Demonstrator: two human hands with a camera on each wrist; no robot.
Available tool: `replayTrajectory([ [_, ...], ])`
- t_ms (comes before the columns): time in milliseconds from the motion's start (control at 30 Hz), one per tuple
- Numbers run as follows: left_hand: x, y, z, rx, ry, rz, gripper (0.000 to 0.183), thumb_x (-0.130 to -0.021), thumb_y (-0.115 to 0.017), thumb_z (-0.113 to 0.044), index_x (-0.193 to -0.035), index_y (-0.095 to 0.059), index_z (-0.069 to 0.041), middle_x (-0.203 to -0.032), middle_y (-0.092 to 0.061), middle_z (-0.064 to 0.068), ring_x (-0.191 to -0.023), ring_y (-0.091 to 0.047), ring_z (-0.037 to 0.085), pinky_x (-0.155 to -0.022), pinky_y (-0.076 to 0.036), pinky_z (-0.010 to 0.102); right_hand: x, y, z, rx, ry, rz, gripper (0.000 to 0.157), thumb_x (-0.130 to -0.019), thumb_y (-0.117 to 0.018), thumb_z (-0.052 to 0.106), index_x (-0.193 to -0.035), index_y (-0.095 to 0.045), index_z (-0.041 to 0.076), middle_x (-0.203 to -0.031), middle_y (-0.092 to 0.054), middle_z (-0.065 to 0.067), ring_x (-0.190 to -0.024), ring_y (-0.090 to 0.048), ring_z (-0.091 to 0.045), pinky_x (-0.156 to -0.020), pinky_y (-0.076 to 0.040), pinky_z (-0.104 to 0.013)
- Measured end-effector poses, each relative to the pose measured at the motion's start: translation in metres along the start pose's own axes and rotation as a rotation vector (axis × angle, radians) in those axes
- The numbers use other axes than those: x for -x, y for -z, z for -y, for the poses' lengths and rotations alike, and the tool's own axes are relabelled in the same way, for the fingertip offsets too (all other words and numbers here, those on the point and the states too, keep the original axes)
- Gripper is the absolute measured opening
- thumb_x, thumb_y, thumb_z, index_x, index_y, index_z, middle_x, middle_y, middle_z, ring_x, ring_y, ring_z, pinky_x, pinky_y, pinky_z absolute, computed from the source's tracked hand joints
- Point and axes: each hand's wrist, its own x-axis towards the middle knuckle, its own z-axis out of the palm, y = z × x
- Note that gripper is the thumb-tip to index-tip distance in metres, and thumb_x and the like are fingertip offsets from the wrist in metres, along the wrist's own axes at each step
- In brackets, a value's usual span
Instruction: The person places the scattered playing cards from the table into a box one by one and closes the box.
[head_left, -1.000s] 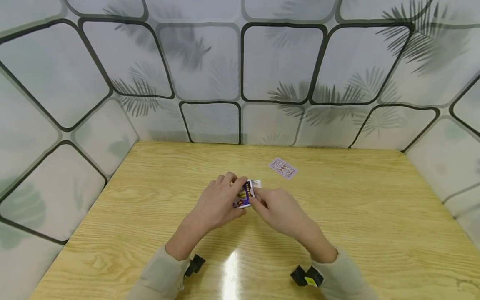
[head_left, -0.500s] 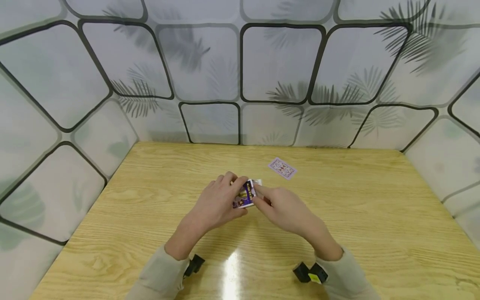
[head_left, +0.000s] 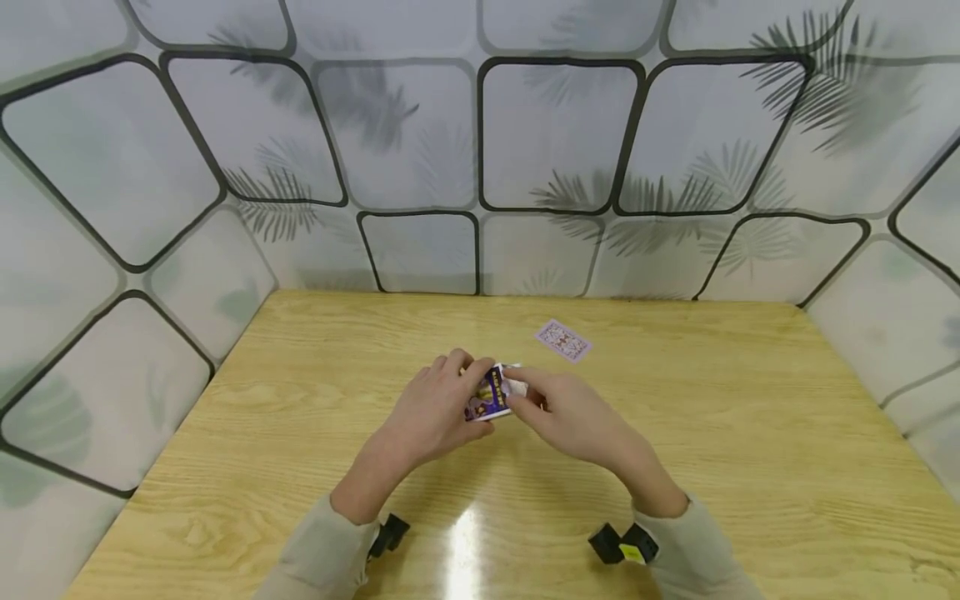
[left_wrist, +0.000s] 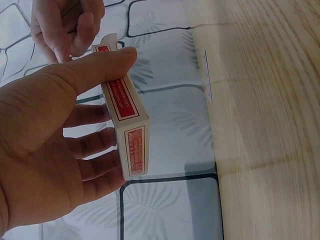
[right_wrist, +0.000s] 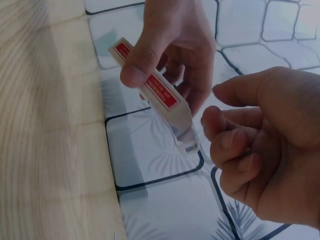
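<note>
My left hand [head_left: 431,408] grips a playing-card box [head_left: 489,395], with the thumb along one narrow side and the fingers on the opposite side. The box has a purple front with yellow lettering, white edges and red printed panels. In the right wrist view its white end flap [right_wrist: 183,129] stands out from the end. My right hand [head_left: 573,417] is close by that end with bent fingers. In both wrist views a small gap shows between its fingertips and the flap, and I see nothing held. Whatever is inside the box is hidden.
A single playing card [head_left: 563,340] lies with its patterned back up on the wooden table [head_left: 750,433], beyond my hands. Fabric-like walls [head_left: 555,133] with leaf prints rise at the back and both sides. Both wrists carry black cameras.
My right hand has shifted slightly right, its fingertips coming away from the box's end, where more of the white flap now shows. The left hand keeps its hold almost unmoved.
</note>
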Motion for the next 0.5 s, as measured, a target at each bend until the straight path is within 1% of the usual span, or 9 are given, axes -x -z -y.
replayTrajectory([
  [67,0.000,0.001,0.000,-0.004,0.005,-0.001,0.076,-0.079,-0.084,-0.039,-0.141,-0.049,-0.012,-0.120,-0.056,0.012,-0.098,-0.057,0.023,-0.081,-0.052,0.039,-0.001,0.003,-0.005,-0.037,-0.012,-0.053,0.037,-0.103,-0.055,0.021,-0.136,-0.058,0.005,-0.070,-0.056,0.007,-0.055,-0.046,-0.008,-0.050,-0.040,-0.025],
  [133,0.000,0.001,-0.001,-0.006,0.011,-0.001,0.078,-0.078,-0.085,-0.039,-0.141,-0.049,-0.012,-0.121,-0.056,0.013,-0.098,-0.057,0.023,-0.082,-0.052,0.039,-0.002,0.007,-0.012,-0.055,-0.012,-0.116,0.034,-0.102,-0.056,0.018,-0.133,-0.059,0.004,-0.075,-0.059,0.004,-0.059,-0.048,-0.010,-0.052,-0.043,-0.026],
  [200,0.000,0.002,-0.001,-0.005,0.018,0.001,0.078,-0.078,-0.085,-0.039,-0.142,-0.049,-0.011,-0.122,-0.056,0.013,-0.098,-0.057,0.023,-0.082,-0.052,0.039,-0.002,0.011,-0.020,-0.046,-0.023,-0.166,0.033,-0.102,-0.056,0.015,-0.132,-0.060,0.002,-0.079,-0.062,0.001,-0.063,-0.051,-0.012,-0.056,-0.045,-0.028],
  [267,0.000,0.003,-0.002,0.000,0.024,0.003,0.079,-0.078,-0.085,-0.039,-0.142,-0.048,-0.011,-0.122,-0.056,0.013,-0.098,-0.057,0.023,-0.083,-0.052,0.039,-0.002,0.015,-0.029,-0.013,-0.056,-0.189,0.034,-0.101,-0.056,0.014,-0.132,-0.059,0.000,-0.088,-0.063,-0.004,-0.069,-0.054,-0.015,-0.061,-0.048,-0.030],
  [333,0.000,0.004,-0.002,0.005,0.027,0.004,0.079,-0.078,-0.085,-0.039,-0.142,-0.049,-0.012,-0.122,-0.056,0.013,-0.098,-0.056,0.023,-0.083,-0.052,0.039,-0.002,0.017,-0.036,0.029,-0.096,-0.180,0.038,-0.100,-0.057,0.014,-0.135,-0.056,-0.001,-0.101,-0.063,-0.012,-0.081,-0.059,-0.022,-0.070,-0.051,-0.036],
  [400,0.000,0.004,-0.002,0.010,0.028,0.004,0.079,-0.078,-0.085,-0.038,-0.142,-0.049,-0.011,-0.122,-0.057,0.013,-0.098,-0.057,0.023,-0.082,-0.052,0.038,-0.001,0.018,-0.042,0.068,-0.148,-0.141,0.044,-0.100,-0.056,0.015,-0.140,-0.051,-0.003,-0.119,-0.058,-0.021,-0.099,-0.060,-0.032,-0.082,-0.052,-0.045],
  [433,0.000,0.004,-0.002,0.013,0.028,0.003,0.078,-0.077,-0.085,-0.038,-0.142,-0.049,-0.011,-0.121,-0.057,0.013,-0.098,-0.056,0.023,-0.081,-0.052,0.038,-0.001,0.019,-0.045,0.086,-0.172,-0.115,0.047,-0.101,-0.056,0.016,-0.143,-0.047,-0.003,-0.127,-0.053,-0.025,-0.108,-0.058,-0.038,-0.088,-0.051,-0.050],
  [500,0.000,0.004,-0.002,0.018,0.027,0.000,0.078,-0.077,-0.086,-0.038,-0.141,-0.050,-0.011,-0.120,-0.057,0.013,-0.096,-0.056,0.023,-0.080,-0.052,0.038,-0.002,0.018,-0.050,0.125,-0.212,-0.066,0.053,-0.101,-0.055,0.018,-0.147,-0.041,-0.004,-0.141,-0.042,-0.032,-0.124,-0.047,-0.048,-0.098,-0.044,-0.060],
])
